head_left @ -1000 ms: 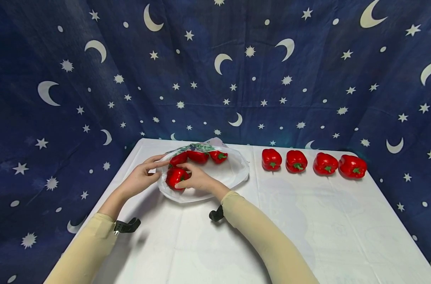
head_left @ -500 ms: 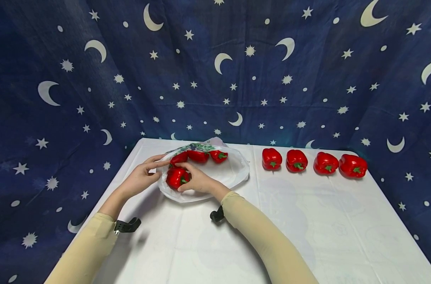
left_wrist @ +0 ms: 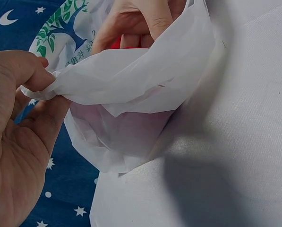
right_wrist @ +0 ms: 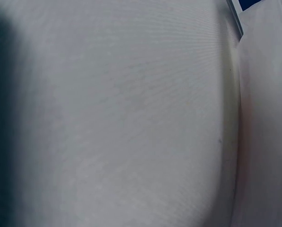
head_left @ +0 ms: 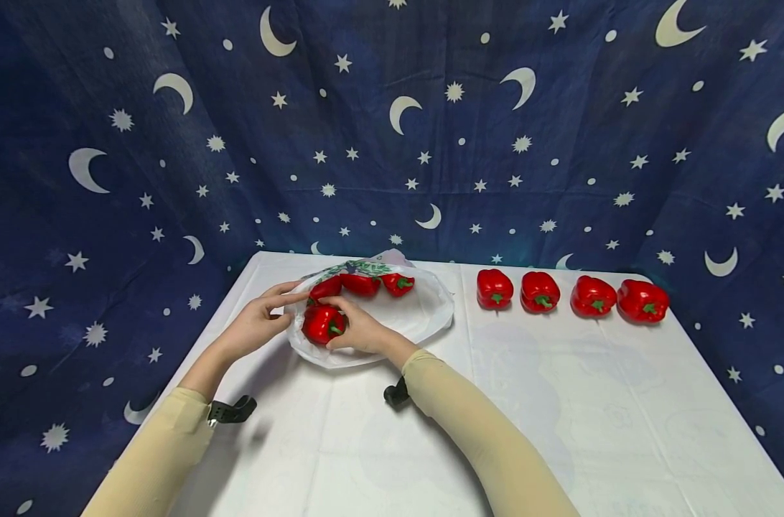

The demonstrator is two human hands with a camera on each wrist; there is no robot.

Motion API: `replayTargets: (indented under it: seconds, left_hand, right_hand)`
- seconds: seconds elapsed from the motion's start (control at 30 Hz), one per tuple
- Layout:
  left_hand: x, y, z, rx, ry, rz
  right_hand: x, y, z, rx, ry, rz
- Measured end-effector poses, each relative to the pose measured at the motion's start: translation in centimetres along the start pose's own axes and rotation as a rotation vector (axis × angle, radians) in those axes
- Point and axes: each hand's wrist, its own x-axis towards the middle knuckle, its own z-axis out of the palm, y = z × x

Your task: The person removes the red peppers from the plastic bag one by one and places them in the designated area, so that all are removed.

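Observation:
In the head view, a white plastic bag [head_left: 424, 319] lies with its mouth wide, several red bell peppers inside. My left hand [head_left: 255, 327] pinches the bag's left rim between thumb and fingers, plain in the left wrist view. Inside the bag, my right hand [head_left: 360, 327] has its fingers and thumb around the front-left bell pepper [head_left: 319, 324], whose green stem faces the thumb. Behind it along the far wall are another bell pepper [head_left: 325, 289], a middle one [head_left: 361, 285] and one with its stem to the right [head_left: 398, 284]. The right wrist view shows mostly white cloth and the bag's side.
On the white-covered table [head_left: 560, 402], several more red bell peppers stand in a row at the back right, from the leftmost pepper [head_left: 494, 289] to the rightmost pepper [head_left: 642, 301]. A dark blue curtain [head_left: 366, 136] with moons and stars hangs behind the table.
My right thumb has slid a little to the right across the front of the bell pepper, uncovering more of it and its stem. The left hand and the bag have stayed put.

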Motion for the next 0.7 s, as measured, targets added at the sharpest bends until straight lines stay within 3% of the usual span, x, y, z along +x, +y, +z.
replayTargets:
  seconds: [0.33,0.7]
  left_hand:
    - [0.12,-0.16,0.02,0.002,-0.006,0.004]
    - [0.00,-0.21,0.06,-0.016,-0.006,0.006]
  right_hand:
    - [0.07,-0.11,0.22,-0.061,0.019,0.035]
    - [-0.27,-0.14,0.17,0.010,0.040,0.045]
